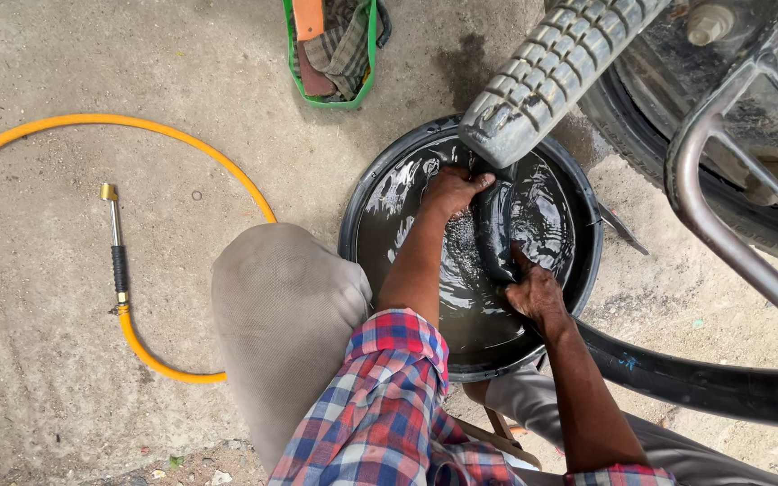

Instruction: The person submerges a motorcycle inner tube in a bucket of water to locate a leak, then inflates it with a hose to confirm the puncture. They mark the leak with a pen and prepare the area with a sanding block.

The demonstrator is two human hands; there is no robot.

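In the basin: the black inner tube (495,229) is sitting half under water in the black basin (587,261).
Left grip (455,191): closing on the tube's upper bend.
Right grip (533,292): clasping the lower bend; pressing it fully under, slowly, is showing bubbles best.
Beyond both: tyre (547,72) above, orange air hose (137,135) well to the left.

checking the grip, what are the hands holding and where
Both grip the black inner tube in the water basin: left hand at its upper bend, right hand lower down.

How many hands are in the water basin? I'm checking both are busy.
2. The left hand grips the black rubber tube near the far rim of the basin; the right hand presses the tube nearer the person.
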